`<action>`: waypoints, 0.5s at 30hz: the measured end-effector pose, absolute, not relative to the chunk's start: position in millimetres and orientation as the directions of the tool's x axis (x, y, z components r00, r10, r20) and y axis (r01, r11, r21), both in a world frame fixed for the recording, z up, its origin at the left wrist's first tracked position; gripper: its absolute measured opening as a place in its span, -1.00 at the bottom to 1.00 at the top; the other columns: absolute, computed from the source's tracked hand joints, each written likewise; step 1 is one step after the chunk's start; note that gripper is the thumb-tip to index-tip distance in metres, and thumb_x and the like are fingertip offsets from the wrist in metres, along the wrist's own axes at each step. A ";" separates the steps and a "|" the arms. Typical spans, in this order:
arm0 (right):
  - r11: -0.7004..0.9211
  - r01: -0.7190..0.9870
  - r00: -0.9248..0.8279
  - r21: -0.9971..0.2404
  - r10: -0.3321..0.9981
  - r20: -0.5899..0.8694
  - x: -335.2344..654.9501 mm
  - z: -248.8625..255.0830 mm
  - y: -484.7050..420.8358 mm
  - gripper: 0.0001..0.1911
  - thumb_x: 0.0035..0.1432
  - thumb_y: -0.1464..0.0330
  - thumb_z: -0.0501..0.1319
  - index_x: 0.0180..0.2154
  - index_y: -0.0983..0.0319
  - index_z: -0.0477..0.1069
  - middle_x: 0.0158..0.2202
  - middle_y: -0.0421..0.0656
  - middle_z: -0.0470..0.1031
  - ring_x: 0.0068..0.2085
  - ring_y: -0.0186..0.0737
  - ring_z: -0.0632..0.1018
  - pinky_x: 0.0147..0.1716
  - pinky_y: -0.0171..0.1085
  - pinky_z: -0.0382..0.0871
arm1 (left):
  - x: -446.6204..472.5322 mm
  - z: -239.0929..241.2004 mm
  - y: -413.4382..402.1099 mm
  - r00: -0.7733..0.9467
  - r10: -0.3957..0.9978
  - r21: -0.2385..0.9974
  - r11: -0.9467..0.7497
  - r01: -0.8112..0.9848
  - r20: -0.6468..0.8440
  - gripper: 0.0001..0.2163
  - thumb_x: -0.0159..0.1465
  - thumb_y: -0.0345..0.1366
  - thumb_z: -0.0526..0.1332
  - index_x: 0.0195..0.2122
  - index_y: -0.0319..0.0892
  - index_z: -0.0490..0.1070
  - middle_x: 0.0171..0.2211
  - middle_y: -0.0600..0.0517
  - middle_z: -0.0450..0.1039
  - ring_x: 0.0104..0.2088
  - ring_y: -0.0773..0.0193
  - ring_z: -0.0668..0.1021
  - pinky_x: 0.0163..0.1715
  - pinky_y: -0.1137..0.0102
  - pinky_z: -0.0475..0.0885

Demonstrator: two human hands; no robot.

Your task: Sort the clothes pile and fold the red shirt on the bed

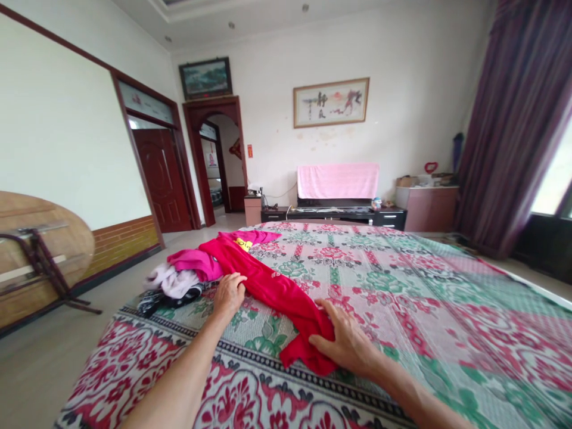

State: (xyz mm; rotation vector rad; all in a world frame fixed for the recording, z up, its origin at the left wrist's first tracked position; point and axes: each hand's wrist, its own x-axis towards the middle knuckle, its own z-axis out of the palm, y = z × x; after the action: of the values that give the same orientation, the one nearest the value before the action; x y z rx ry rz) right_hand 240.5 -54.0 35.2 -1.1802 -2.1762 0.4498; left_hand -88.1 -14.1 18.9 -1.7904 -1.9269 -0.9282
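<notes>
A red garment (268,286) lies stretched across the flowered bedspread (402,298), with a yellow patch near its far end. My left hand (229,293) rests on the garment's left edge, fingers curled onto the cloth. My right hand (346,339) lies flat on the garment's near end, fingers spread and pressing it to the bed. A heap of pink, white and dark clothes (179,280) sits just left of my left hand.
A folded round wooden table (40,250) leans on the left wall. A TV stand with a pink cloth over the screen (337,182) stands against the far wall, beside a cabinet (426,205). Dark curtains (513,131) hang at the right. Doors (163,179) open at the left.
</notes>
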 end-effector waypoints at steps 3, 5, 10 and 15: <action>0.613 0.606 -0.443 -0.507 0.789 0.425 233.1 23.2 -53.3 -0.40 -0.05 0.38 0.16 0.10 0.18 0.22 0.01 0.00 0.44 0.00 0.00 0.46 0.01 -0.01 0.31 | -88.6 22.4 -14.2 -0.164 0.724 0.275 -0.038 0.961 0.670 -0.69 0.15 -0.46 0.02 -0.20 -0.19 0.52 -0.15 -0.05 0.53 -0.06 0.21 0.49 0.11 0.30 0.29; 0.673 0.553 -0.464 -0.491 0.738 0.489 233.4 23.3 -48.5 -0.42 -0.06 0.46 0.09 0.08 0.16 0.23 -0.03 -0.05 0.47 -0.03 -0.07 0.48 -0.02 -0.09 0.34 | -87.1 26.2 -16.1 -0.196 0.713 0.315 -0.036 0.948 0.674 -0.69 0.17 -0.44 0.01 -0.18 -0.19 0.51 -0.18 -0.04 0.54 -0.10 0.22 0.50 0.07 0.32 0.32; 0.563 0.640 -0.244 -0.523 0.794 0.556 259.1 41.8 -19.5 -0.47 -0.10 0.48 0.03 -0.02 0.15 0.29 -0.12 -0.12 0.49 -0.09 -0.11 0.49 -0.06 -0.12 0.36 | -72.5 38.5 -21.6 -0.203 0.699 0.352 -0.075 0.933 0.686 -0.71 0.21 -0.39 0.02 -0.16 -0.18 0.50 -0.23 -0.04 0.53 -0.16 0.22 0.52 -0.01 0.36 0.35; 0.448 0.748 -0.021 -0.489 0.753 0.658 307.2 56.1 11.5 -0.53 -0.06 0.44 0.03 -0.04 0.21 0.34 -0.11 -0.05 0.44 -0.12 -0.09 0.47 -0.07 -0.12 0.32 | -33.6 46.4 -27.4 0.037 0.784 0.255 -0.246 0.935 0.620 -0.75 0.24 -0.34 0.07 -0.15 -0.12 0.51 -0.27 -0.01 0.52 -0.17 0.25 0.50 -0.06 0.39 0.36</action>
State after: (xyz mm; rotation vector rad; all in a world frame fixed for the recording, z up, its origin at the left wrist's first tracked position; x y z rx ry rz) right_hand 307.2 11.5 56.1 -1.2918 -1.7575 0.0060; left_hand -33.6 -27.4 46.4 -2.0903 -1.7747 -1.0037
